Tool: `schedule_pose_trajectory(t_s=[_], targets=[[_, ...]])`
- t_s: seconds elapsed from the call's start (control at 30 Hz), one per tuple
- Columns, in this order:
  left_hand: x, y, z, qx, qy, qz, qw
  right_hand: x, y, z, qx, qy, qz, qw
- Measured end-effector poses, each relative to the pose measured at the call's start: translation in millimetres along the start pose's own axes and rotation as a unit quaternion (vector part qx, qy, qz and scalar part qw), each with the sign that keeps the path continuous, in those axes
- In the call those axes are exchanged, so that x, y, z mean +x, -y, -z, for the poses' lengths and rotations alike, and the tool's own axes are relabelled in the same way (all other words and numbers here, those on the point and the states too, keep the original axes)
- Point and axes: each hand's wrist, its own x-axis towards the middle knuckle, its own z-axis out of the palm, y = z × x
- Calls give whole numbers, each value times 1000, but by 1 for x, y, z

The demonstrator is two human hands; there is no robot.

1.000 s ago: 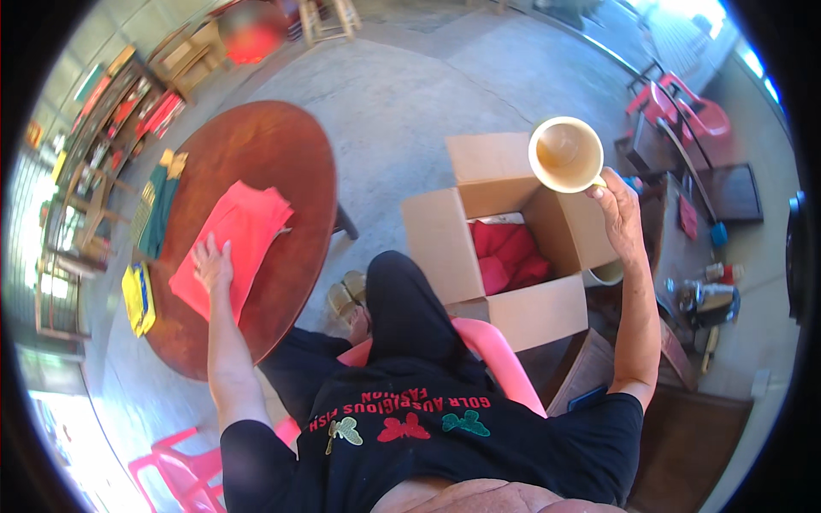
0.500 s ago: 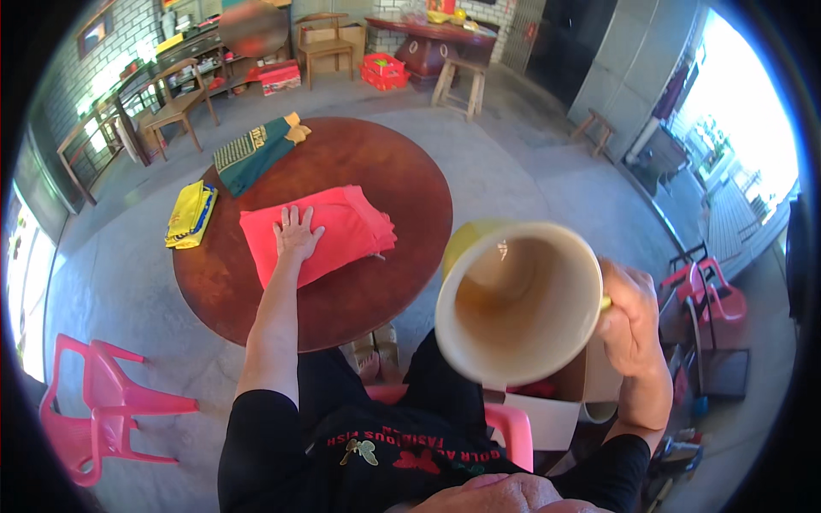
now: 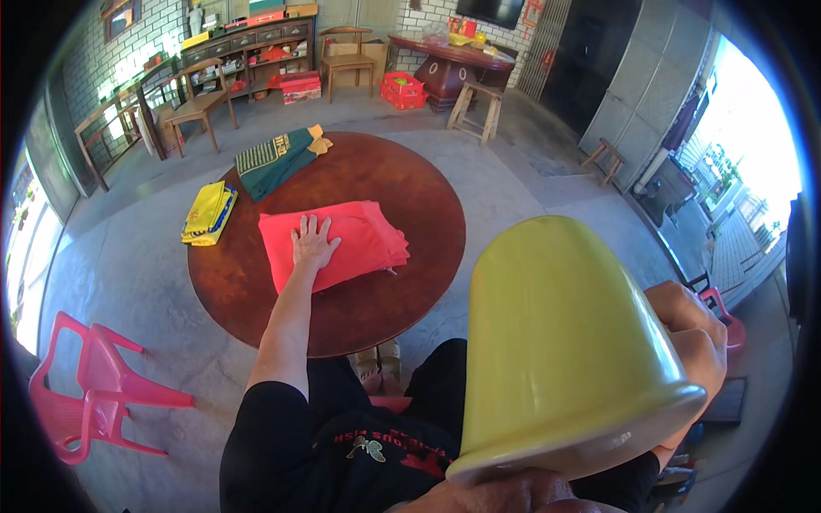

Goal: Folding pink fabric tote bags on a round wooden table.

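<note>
My right hand (image 3: 694, 333) grips a large yellow-green mug (image 3: 564, 350) at its right side, where the handle is hidden behind it. Steeply tipped, the mug has its base up and away from me and its rim low, close to me; its inside is hidden. On the round brown table (image 3: 419, 188), my left hand (image 3: 314, 245) lies flat with fingers spread on a folded pinkish-red cloth (image 3: 368, 248). Beyond it rests a folded dark green cloth (image 3: 278, 162) with yellow parts. A folded yellow and blue cloth (image 3: 208, 214) sits at the table's left edge.
A pink plastic chair (image 3: 120, 376) stands on the floor at the left. Wooden chairs (image 3: 346, 64), a stool (image 3: 475, 111), a red crate (image 3: 402, 90) and a shelf unit (image 3: 256, 56) line the far side. A low stool (image 3: 604, 158) is near the bright doorway.
The mug has been tipped up toward me, so its outside shows instead of its stained inside. My left hand stays on the red cloth; the view has shifted slightly.
</note>
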Motion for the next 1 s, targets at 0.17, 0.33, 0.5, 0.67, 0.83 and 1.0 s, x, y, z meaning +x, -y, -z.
schedule_pose_trajectory(t_s=[0.17, 0.33, 0.5, 0.67, 0.83, 1.0], targets=[[-12, 15, 5, 9, 11, 12, 1000, 2, 12, -12, -94, -174, 55, 979], [-14, 9, 2, 13, 12, -15, 1000, 12, 44, 21, -157, -119, 43, 980], [-15, -21, 26, -19, 14, -15, 1000, 7, 62, 43, -143, -135, 27, 980], [-26, -9, 28, -16, 18, -2, 1000, 8, 67, 38, -152, -185, 32, 970], [-22, -14, 27, -12, 25, -14, 1000, -1, 70, 43, -144, -192, 37, 970], [-23, 1, 5, 2, 24, 1, 1000, -17, 49, 46, -90, -72, -46, 992]])
